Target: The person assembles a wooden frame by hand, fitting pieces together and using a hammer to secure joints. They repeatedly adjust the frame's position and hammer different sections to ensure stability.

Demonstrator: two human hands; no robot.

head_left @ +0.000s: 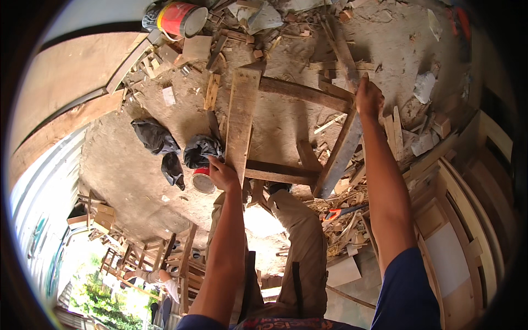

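Note:
A rough wooden frame (242, 118) stands in front of my legs, made of a wide left board, a long right beam (338, 157) and two crosspieces (283, 173). At the near end of the left board, my left hand (224, 175) grips its outer edge, with some fingers hidden. My right hand (369, 99) is closed around the upper part of the right beam, beside the joint with the far crosspiece. Black plastic bags (202, 151) and a red can (203, 180) lie just left of my left hand.
Wood offcuts (198, 48) and shavings litter the dirt floor. A red paint bucket (181, 21) lies tipped at the far left. An orange-handled saw (344, 212) rests near my right knee. Wooden panels (451, 242) lean at the right; another person (154, 276) is at lower left.

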